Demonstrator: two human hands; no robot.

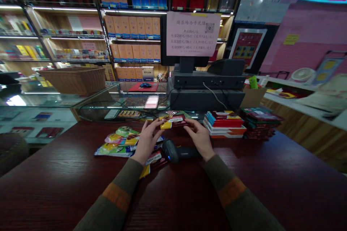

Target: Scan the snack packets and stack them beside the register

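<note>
Both my hands hold one small red and yellow snack packet point(173, 121) above the dark wooden counter point(54, 180). My left hand point(148, 140) pinches its left end and my right hand point(199, 139) its right end. A black barcode scanner point(176, 151) lies on the counter just below the packet, between my wrists. Under and left of my left hand lies a loose pile of colourful snack packets point(121, 144).
Two stacks of flat red and dark packs point(225, 124) sit right of my hands. A cash register with a paper notice point(192, 34) stands behind, on a glass display case point(108, 108). A wicker basket point(74, 79) and stocked shelves are at the left.
</note>
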